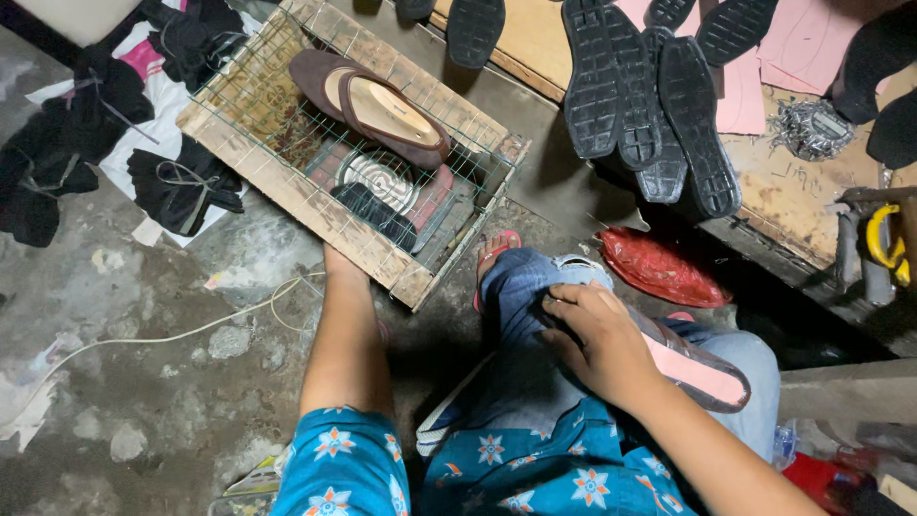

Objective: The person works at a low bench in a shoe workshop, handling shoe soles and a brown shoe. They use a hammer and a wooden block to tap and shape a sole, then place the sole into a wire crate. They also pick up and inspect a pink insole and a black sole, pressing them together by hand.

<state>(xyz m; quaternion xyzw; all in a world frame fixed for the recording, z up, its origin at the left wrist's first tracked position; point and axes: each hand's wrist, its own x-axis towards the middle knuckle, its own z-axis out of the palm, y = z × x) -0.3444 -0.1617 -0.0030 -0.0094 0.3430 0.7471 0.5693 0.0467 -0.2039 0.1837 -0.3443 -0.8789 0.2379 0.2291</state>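
Head view: a seated person steadies a shoe on the lap and reaches toward a wire-topped wooden crate.

Right hand [597, 339] has its fingers closed over a pink-lined shoe [702, 368] pressed against the knee — likely to keep it from sliding. Left hand [342, 263] meets the wooden crate [287, 186] edge; its fingers are hidden, so their state is unclear. A brown shoe [373, 105] lies on the mesh. Black soles [650, 96] crowd the surface [783, 191] ahead — black uppers [181, 182] litter the floor.
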